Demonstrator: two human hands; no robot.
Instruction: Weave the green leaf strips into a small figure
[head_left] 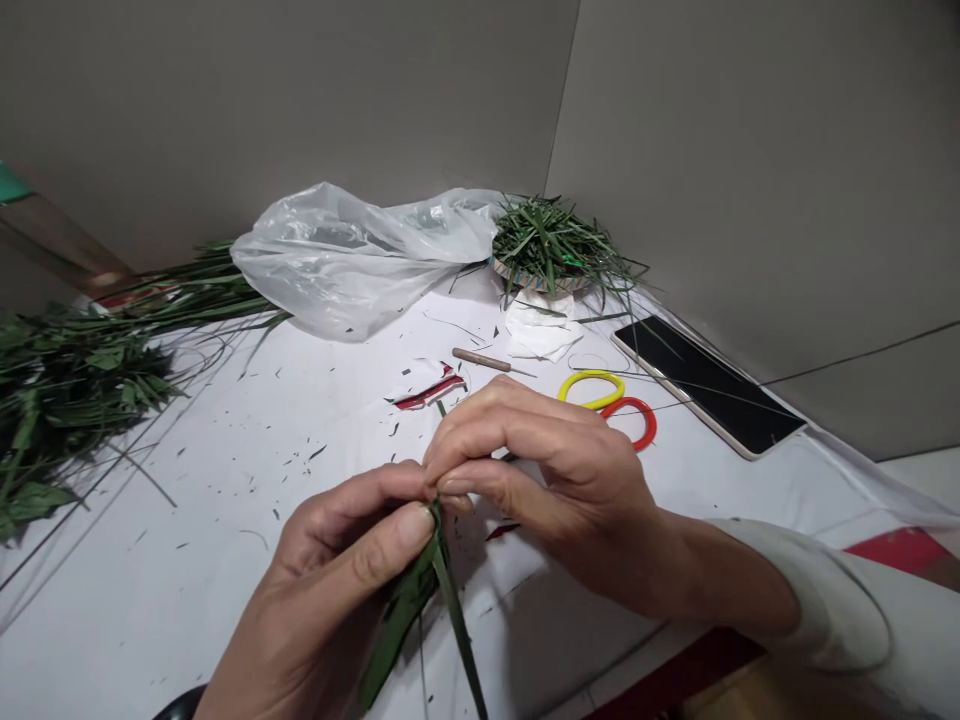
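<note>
My left hand (pixel 337 570) and right hand (pixel 540 470) meet over the white worktop (pixel 225 500), both pinching a green leaf strip (pixel 442 580) at its top. Beyond my right hand lie yellow and red scissor handles (pixel 611 400), a dark phone (pixel 709 385), a small wooden-handled tool (pixel 484 360), a clear plastic bag (pixel 352 255) and a bowl of leaf trimmings (pixel 547 245). Leafy stems (pixel 67 380) lie far left.
</note>
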